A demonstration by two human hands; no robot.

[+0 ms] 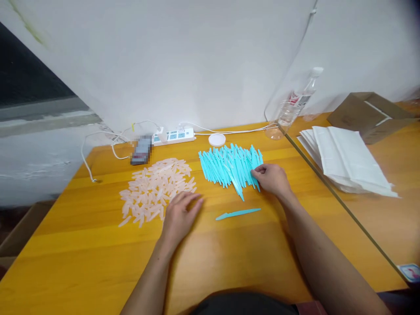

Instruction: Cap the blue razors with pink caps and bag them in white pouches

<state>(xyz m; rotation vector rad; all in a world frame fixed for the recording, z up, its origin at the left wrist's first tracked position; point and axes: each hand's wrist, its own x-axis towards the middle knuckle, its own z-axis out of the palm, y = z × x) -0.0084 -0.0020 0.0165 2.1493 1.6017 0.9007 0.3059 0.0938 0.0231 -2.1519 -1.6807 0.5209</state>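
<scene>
A pile of slim turquoise eyebrow razors (pixel 226 166) lies on the wooden table, roughly side by side. At the pile's right edge, my right hand (pixel 273 178) pinches one razor between thumb and fingers. One single razor (pixel 238 214) lies apart, crosswise in front of the pile. To the left spreads a heap of small pale pink plastic pieces (pixel 154 186), which look like blade caps. Over the right edge of that heap rests my left hand (pixel 180 214), its thumb and fingers apart and nothing visible in it.
Along the wall are a power strip (pixel 175 136) with cables, a blurred phone-like device (pixel 141 150), a white round lid (pixel 217 140) and a plastic bottle (pixel 297 103). White padded sheets (pixel 351 157) and a cardboard box (pixel 367 114) occupy the right side, past a table seam.
</scene>
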